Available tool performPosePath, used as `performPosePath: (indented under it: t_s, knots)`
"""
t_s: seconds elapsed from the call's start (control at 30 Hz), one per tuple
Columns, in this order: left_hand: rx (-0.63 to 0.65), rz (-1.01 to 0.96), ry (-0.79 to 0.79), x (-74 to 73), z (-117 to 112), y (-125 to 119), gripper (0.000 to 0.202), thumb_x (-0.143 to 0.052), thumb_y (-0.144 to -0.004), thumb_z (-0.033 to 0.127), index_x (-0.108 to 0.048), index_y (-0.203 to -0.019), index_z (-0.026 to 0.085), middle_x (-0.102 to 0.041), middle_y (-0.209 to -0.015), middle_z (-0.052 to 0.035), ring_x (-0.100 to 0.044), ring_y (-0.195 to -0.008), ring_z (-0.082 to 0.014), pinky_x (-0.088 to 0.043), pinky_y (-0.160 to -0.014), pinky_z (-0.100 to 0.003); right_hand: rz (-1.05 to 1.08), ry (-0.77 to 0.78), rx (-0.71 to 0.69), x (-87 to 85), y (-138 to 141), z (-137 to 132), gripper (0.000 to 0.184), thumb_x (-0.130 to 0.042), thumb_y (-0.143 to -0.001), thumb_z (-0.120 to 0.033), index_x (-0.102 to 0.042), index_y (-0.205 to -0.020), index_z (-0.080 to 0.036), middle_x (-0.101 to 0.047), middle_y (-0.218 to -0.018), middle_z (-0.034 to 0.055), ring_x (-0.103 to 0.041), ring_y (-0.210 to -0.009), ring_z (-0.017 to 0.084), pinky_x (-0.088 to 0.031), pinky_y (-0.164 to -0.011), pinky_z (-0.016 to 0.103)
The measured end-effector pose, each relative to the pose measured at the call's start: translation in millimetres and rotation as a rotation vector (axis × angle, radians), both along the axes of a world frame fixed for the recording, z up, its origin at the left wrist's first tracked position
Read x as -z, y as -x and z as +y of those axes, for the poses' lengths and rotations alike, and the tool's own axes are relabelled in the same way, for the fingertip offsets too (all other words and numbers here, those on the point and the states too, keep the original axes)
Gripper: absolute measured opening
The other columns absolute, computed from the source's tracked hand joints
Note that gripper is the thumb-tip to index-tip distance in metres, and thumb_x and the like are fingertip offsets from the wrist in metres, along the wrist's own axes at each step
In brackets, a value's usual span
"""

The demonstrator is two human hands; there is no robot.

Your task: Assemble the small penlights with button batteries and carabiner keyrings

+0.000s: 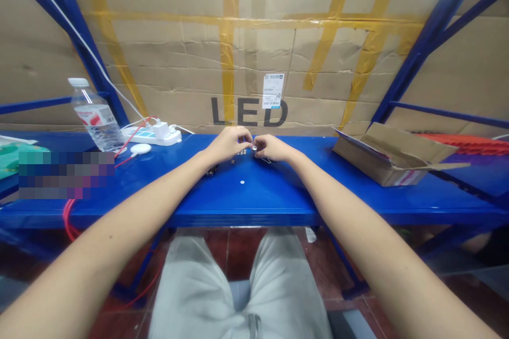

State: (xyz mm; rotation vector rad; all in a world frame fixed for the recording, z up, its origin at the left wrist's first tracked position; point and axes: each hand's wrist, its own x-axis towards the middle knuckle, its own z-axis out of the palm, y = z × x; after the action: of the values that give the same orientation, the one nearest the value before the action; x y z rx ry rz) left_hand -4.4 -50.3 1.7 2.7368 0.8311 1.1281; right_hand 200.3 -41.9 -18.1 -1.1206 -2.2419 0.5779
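Observation:
My left hand [233, 144] and my right hand [272, 148] meet over the blue table, fingertips nearly touching. A small shiny round piece [254, 148] sits at the fingertips of my right hand, which is closed in a pinch. The thumb and forefinger of my left hand are closed beside it; what they hold, if anything, is too small to make out. Below the left fingers lie several small pale round pieces [242, 153]. Dark small parts [212, 171] are partly hidden by my left wrist. A white disc [242, 182] lies nearer the table's front edge.
An open cardboard box [392, 156] stands at the right, before red padded material [457, 143]. On the left are a water bottle [97, 116], a white power strip [159, 135], a round white charger [140, 149] and a red cable [68, 217]. Behind stands a large taped carton [191, 74].

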Motion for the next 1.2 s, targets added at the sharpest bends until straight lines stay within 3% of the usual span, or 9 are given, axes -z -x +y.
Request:
performPosePath:
  t_s: [0.17, 0.43, 0.57, 0.67, 0.8, 0.9, 1.07, 1.2]
  knots:
    - [0.064, 0.086, -0.023, 6.4, -3, -8, 0.008, -0.066, -0.080, 0.012, -0.072, -0.079, 0.018, -0.068, -0.081, -0.0035, -0.062, -0.078, -0.0164, -0.045, -0.076, -0.029, -0.003, -0.010, -0.029, 1.7, 1, 2, 0.022, -0.063, -0.064, -0.011, -0.065, -0.085, -0.015, -0.069, -0.081, -0.0002, -0.059, -0.075, 0.015, -0.045, -0.070, 0.024]
    - [0.017, 0.082, -0.006, 7.6, 0, -6, 0.007, -0.066, -0.079, 0.015, -0.071, -0.081, 0.018, -0.069, -0.083, -0.0034, -0.062, -0.079, -0.0164, -0.046, -0.076, -0.029, 0.046, -0.001, -0.035, 3.2, 1, 3, 0.018, -0.066, -0.065, -0.014, -0.064, -0.084, -0.015, -0.068, -0.078, 0.0006, -0.060, -0.074, 0.015, -0.046, -0.068, 0.025]
    - [-0.047, 0.023, 0.068, 6.1, 4, -2, 0.015, -0.072, -0.075, 0.024, -0.071, -0.088, 0.018, -0.071, -0.086, -0.0034, -0.062, -0.079, -0.0167, -0.046, -0.072, -0.029, 0.131, 0.008, -0.035, 1.3, 4, 1, 0.016, -0.069, -0.066, -0.016, -0.062, -0.080, -0.016, -0.069, -0.076, 0.0009, -0.062, -0.073, 0.016, -0.047, -0.067, 0.026]
    - [-0.057, -0.044, 0.170, 4.5, 6, 2, 0.013, -0.072, -0.075, 0.028, -0.072, -0.083, 0.017, -0.071, -0.081, -0.0034, -0.062, -0.075, -0.0157, -0.048, -0.072, -0.029, 0.181, 0.021, -0.033, -1.9, 9, -3, 0.014, -0.070, -0.067, -0.015, -0.063, -0.079, -0.015, -0.071, -0.078, 0.0029, -0.065, -0.076, 0.017, -0.049, -0.071, 0.028]
    - [-0.036, -0.183, 0.285, 0.5, 10, 8, 0.013, -0.070, -0.075, 0.026, -0.072, -0.081, 0.015, -0.073, -0.081, -0.0045, -0.064, -0.076, -0.0156, -0.050, -0.074, -0.029, 0.202, -0.047, 0.110, -5.8, 16, -10, 0.023, -0.077, -0.066, -0.016, -0.064, -0.084, -0.014, -0.071, -0.083, 0.0050, -0.065, -0.079, 0.018, -0.049, -0.074, 0.028]
    - [-0.070, -0.322, 0.317, -2.3, 17, 15, 0.014, -0.070, -0.074, 0.026, -0.068, -0.082, 0.014, -0.073, -0.082, -0.0057, -0.067, -0.079, -0.0169, -0.053, -0.076, -0.031, 0.100, -0.141, 0.194, -5.9, 25, -19, 0.017, -0.075, -0.075, -0.025, -0.065, -0.084, -0.015, -0.070, -0.082, 0.0045, -0.062, -0.076, 0.016, -0.045, -0.070, 0.027]
    - [-0.076, -0.594, 0.511, -2.7, 31, 23, 0.013, -0.067, -0.077, 0.022, -0.059, -0.086, 0.016, -0.074, -0.084, -0.0071, -0.072, -0.077, -0.0178, -0.058, -0.074, -0.033, -0.157, -0.232, 0.020, 1.5, 55, -32, 0.009, -0.067, -0.086, -0.024, -0.071, -0.087, -0.016, -0.073, -0.087, 0.0075, -0.063, -0.080, 0.019, -0.044, -0.073, 0.028]
    - [-0.058, -0.667, 0.611, -1.6, 30, 22, 0.014, -0.065, -0.082, 0.021, -0.058, -0.093, 0.016, -0.072, -0.086, -0.0070, -0.072, -0.077, -0.0176, -0.060, -0.070, -0.033, -0.290, -0.249, -0.007, 8.1, 71, -34, 0.009, -0.064, -0.085, -0.014, -0.072, -0.086, -0.016, -0.075, -0.093, 0.0113, -0.066, -0.085, 0.022, -0.044, -0.076, 0.029]
